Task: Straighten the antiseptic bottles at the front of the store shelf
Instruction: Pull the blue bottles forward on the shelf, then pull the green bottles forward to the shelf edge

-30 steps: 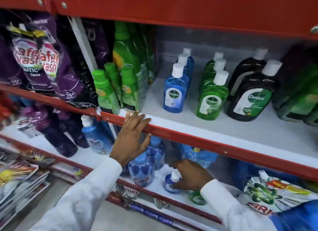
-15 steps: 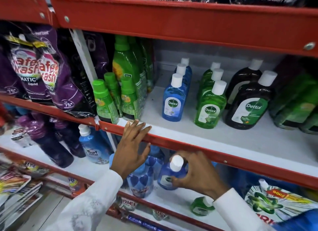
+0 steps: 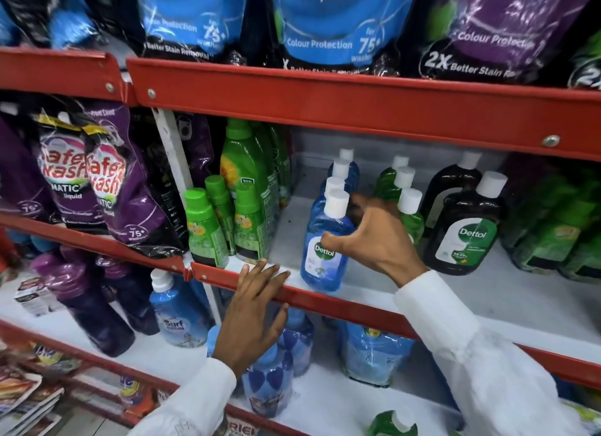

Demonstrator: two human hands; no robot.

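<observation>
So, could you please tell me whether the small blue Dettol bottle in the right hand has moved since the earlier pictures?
Yes. The small blue Dettol bottle has gone up from the lower shelf, past the red shelf edge, onto the middle shelf, gripped by the right hand.

On the middle shelf (image 3: 487, 292), a Dettol bottle (image 3: 325, 257) stands nearest the front lip, others lined behind it. Right: a second row (image 3: 405, 192), then large Dettol bottles (image 3: 468, 227). Left: capped bottles (image 3: 224, 224).

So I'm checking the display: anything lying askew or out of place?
Yes. A green bottle lies on its side on the lower shelf. The blue bottle in the right hand sits tilted at the edge.
</observation>
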